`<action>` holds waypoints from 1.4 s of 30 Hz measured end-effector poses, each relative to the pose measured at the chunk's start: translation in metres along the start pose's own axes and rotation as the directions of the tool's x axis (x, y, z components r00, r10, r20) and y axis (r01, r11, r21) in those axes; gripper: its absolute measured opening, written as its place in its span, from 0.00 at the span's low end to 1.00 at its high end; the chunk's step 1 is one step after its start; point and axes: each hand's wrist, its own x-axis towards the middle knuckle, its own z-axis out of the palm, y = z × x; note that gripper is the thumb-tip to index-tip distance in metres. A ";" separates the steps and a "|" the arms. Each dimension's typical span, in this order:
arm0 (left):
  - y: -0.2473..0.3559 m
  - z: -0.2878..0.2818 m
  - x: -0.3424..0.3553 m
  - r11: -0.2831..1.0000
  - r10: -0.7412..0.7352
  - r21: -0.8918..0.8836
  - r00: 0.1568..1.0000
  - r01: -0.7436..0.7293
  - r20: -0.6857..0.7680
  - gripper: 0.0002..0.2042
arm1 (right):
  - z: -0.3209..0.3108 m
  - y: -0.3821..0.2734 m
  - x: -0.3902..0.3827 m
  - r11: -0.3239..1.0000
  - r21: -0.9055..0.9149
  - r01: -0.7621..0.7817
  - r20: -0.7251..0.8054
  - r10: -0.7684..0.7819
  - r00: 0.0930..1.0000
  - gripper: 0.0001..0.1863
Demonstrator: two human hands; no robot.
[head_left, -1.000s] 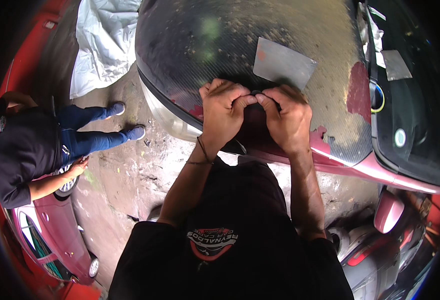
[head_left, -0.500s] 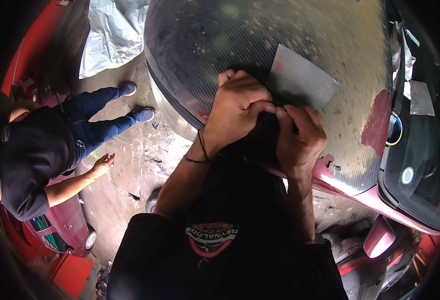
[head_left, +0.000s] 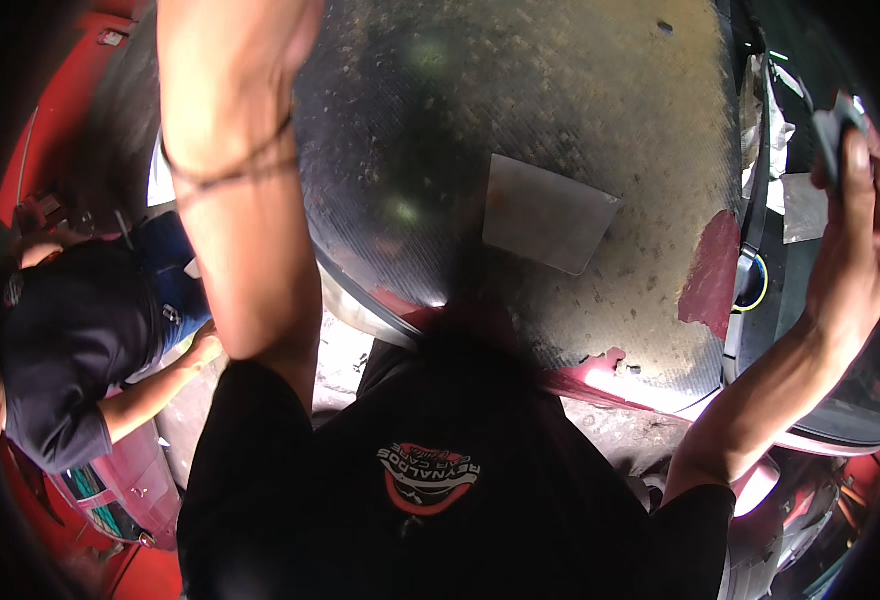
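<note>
My left hand [head_left: 270, 30] is raised to the top edge of the view, blurred, its fingers out of sight, with a dark band round the wrist. My right hand [head_left: 858, 190] is out over the windscreen at the far right, fingers closed round a small flat grey piece [head_left: 832, 130]. Between my arms lies a carbon-patterned car bonnet [head_left: 620, 100], dusty, with maroon paint showing in patches. A flat grey square sheet [head_left: 550, 215] rests on it.
Another person in a dark shirt [head_left: 80, 350] stands at the left, beside a maroon car [head_left: 150, 480] and red surfaces. At the right, white paper [head_left: 775, 140], another grey sheet [head_left: 802, 210] and a tape roll [head_left: 755, 280] lie along the windscreen edge; a side mirror [head_left: 760, 485] is below.
My hands, earlier pinched together at the bonnet's lower edge, have parted: the left went up, the right moved to the windscreen and now holds a grey piece. The bonnet shifted in view.
</note>
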 end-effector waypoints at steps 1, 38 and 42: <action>0.002 -0.003 -0.013 0.999 0.017 0.046 1.000 -0.017 0.014 0.20 | -0.009 -0.010 -0.011 1.000 0.011 0.023 0.059 -0.024 0.998 0.24; 0.077 0.190 -0.387 0.444 -0.788 0.419 0.568 0.792 -0.238 0.31 | -0.101 0.038 -0.298 0.889 0.418 -0.187 0.642 -0.143 0.753 0.28; 0.107 0.236 -0.404 0.654 -0.737 -0.010 0.634 0.756 -0.234 0.13 | -0.076 0.011 -0.303 0.847 0.494 -0.197 0.673 -0.229 0.703 0.29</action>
